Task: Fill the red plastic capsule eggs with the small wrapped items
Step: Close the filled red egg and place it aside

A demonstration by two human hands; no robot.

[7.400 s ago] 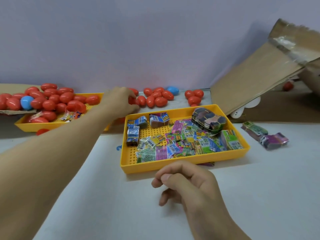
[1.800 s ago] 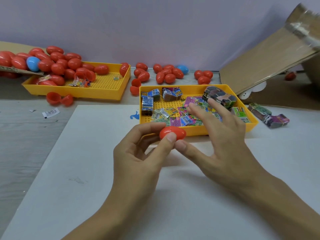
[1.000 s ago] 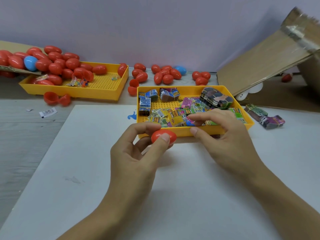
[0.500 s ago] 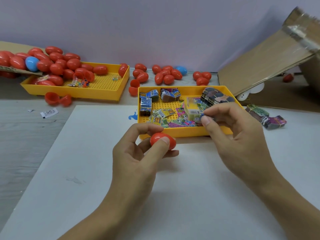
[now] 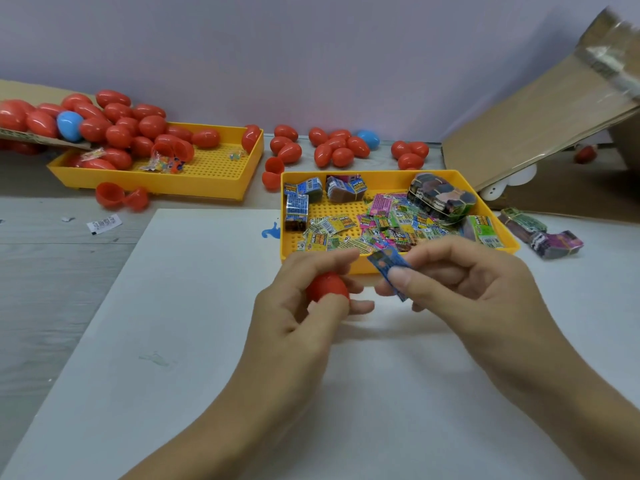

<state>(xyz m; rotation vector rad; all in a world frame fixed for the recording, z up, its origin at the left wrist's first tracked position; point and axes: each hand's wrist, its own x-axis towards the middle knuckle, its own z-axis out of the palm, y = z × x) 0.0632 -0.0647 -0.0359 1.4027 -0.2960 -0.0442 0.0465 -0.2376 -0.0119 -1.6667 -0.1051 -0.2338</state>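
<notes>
My left hand grips a closed red capsule egg above the white board, just in front of the near yellow tray. Beside it, my right hand pinches a small blue wrapped item between thumb and fingers, a short gap from the egg. That tray holds several colourful wrapped items and bundled packs. Several more red eggs lie piled in and behind the far-left yellow tray.
Loose red eggs and a blue one lie along the wall. An opened red egg lies left of the board. A cardboard flap leans at right, with bundled packs beside the near tray. A white board covers the table.
My right hand has pulled back from the near tray with a blue wrapped item and come closer to the egg. My left hand has kept its grip on the egg, shifting slightly.
</notes>
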